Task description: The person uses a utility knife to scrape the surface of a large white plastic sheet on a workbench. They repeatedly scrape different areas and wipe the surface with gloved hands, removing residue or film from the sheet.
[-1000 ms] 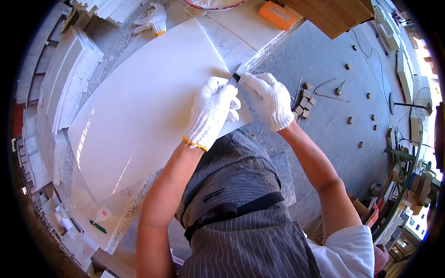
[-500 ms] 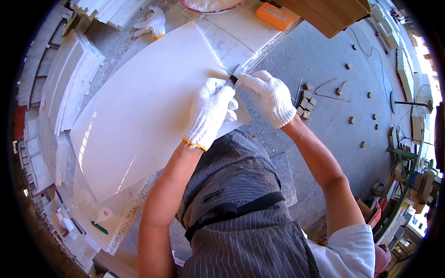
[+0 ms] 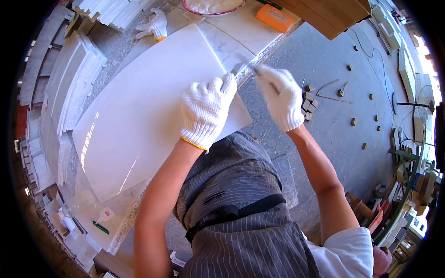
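A large glossy white panel (image 3: 143, 111) with one curved side lies across the light bench surface in front of me. Over its right-hand edge is my left hand (image 3: 204, 109), in a white knitted glove with a yellow cuff edge; its fingers are closed and their grip is hidden. Just past its fingertips shows a flat grey blade (image 3: 238, 68); which hand holds it I cannot tell. My right hand (image 3: 281, 99), gloved in white and blurred by motion, is raised beyond the panel's right edge. Its fingers are closed round a thin dark tool (image 3: 276, 88).
A spare white glove (image 3: 154, 25), a red-rimmed basin (image 3: 213, 6) and an orange box (image 3: 274, 18) are at the far side. Stacked white slabs (image 3: 76, 83) stand left. A cardboard box (image 3: 324, 16) juts in far right. Small blocks (image 3: 309, 104) lie on the grey floor.
My right hand has moved away to the right from my left fingertips, where both hands met at a dark-handled blade. My left hand has turned its back upward. The panel stays put.
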A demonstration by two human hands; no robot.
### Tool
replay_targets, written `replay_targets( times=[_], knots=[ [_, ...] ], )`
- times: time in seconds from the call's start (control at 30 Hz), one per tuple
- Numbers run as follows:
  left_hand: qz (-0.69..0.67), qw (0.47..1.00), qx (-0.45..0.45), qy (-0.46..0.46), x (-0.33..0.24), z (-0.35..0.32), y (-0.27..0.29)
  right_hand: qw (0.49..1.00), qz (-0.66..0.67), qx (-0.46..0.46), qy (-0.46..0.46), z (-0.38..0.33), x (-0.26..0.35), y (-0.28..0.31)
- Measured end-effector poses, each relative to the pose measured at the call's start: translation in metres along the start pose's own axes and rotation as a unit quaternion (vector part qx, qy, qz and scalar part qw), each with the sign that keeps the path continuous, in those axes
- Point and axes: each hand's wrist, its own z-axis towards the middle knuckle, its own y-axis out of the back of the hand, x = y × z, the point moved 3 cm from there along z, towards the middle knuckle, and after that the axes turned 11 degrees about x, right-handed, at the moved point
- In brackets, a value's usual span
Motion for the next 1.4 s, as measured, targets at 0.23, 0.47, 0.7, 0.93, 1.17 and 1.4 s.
replay_targets(
  times=[0.23,0.47,0.7,0.93,1.17,1.4],
  knots=[
    [0.030,0.998,-0.002,-0.049,-0.002,-0.004,-0.006,0.986,-0.128,0.107,0.029,-0.003,-0.024,-0.008],
    [0.039,0.997,0.003,-0.064,0.000,-0.008,-0.007,0.983,-0.073,0.162,0.055,0.011,-0.020,-0.004],
    [0.045,0.995,-0.025,-0.086,0.001,-0.010,-0.006,0.970,-0.098,0.214,0.061,0.019,-0.015,0.001],
    [0.033,0.996,-0.015,-0.085,0.001,-0.010,-0.008,0.977,-0.064,0.184,0.090,0.013,-0.014,-0.004],
    [-0.037,0.999,-0.022,-0.011,0.006,-0.009,-0.011,0.988,-0.022,0.135,-0.068,0.013,-0.016,0.002],
    [-0.232,0.951,-0.203,-0.002,0.008,-0.022,0.026,0.845,0.425,0.067,-0.316,0.005,-0.007,0.010]
  ],
)
